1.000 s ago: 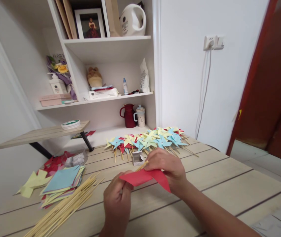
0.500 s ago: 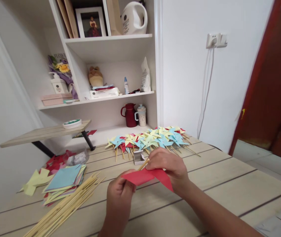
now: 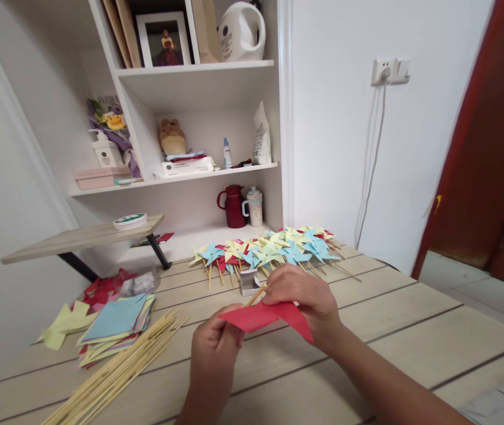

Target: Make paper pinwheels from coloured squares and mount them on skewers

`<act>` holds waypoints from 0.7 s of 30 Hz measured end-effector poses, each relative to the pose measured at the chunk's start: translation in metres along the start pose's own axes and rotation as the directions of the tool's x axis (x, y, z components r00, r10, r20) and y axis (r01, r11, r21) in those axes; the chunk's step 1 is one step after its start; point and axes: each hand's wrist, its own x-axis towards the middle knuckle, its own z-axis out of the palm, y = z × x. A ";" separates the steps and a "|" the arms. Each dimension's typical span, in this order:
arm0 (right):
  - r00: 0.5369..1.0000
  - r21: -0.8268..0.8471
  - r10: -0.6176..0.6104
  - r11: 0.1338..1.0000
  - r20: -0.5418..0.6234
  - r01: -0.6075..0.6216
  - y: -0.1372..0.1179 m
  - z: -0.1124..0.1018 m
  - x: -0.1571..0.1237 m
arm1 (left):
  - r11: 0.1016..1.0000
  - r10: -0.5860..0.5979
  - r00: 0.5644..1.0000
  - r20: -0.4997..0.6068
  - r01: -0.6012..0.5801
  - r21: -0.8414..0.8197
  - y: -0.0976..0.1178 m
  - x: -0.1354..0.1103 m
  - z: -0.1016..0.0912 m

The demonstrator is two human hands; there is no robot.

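A red paper pinwheel [image 3: 252, 319] is held above the table between both hands, its folded blades facing me. My right hand [image 3: 302, 298] is closed on it at the upper right, fingertips pressed near its middle. Against the pinwheel's left end, my left hand [image 3: 216, 339] is closed, with its fingers partly hidden by the paper. A thin wooden stick [image 3: 257, 294] slants behind the red paper, its upper end at my right fingertips. Whether the stick is fastened to the paper is hidden. Just beyond the hands stands a small open box [image 3: 250, 283].
Finished pinwheels [image 3: 269, 251] in yellow, blue and red lie at the table's back. To the left are loose sticks [image 3: 123, 366], stacked coloured paper sheets [image 3: 116, 319], a yellow cut paper [image 3: 68, 324] and a clear container [image 3: 139, 283]. A raised wooden shelf [image 3: 83, 239] overhangs the back left.
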 end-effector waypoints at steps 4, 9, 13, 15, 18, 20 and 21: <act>1.000 0.014 0.010 1.000 0.000 -0.010 0.001 0.000 -0.001 | 1.000 0.026 0.999 0.023 -0.027 0.014 0.000 0.001 0.000; 1.000 0.025 0.014 1.000 -0.006 -0.014 0.002 0.001 -0.001 | 0.998 0.045 0.999 0.021 -0.046 0.042 0.000 -0.002 0.000; 1.000 0.034 0.021 0.999 -0.010 -0.021 0.002 0.001 -0.002 | 0.999 0.027 0.998 0.050 -0.028 0.020 -0.001 -0.001 -0.001; 0.999 0.034 0.033 0.999 -0.010 -0.032 0.003 0.000 -0.003 | 1.000 -0.007 0.997 0.071 0.009 -0.015 -0.001 0.000 -0.001; 0.999 0.032 0.050 0.998 -0.012 -0.050 0.004 0.000 -0.004 | 0.993 -0.080 0.991 0.106 0.088 -0.074 0.001 0.001 0.000; 0.998 0.030 0.053 0.998 -0.017 -0.053 0.004 0.001 -0.005 | 0.984 -0.133 0.982 0.134 0.147 -0.103 0.003 0.001 0.001; 0.998 0.028 0.054 0.998 -0.021 -0.053 0.004 0.001 -0.005 | 0.978 -0.156 0.977 0.148 0.174 -0.114 0.004 0.001 0.002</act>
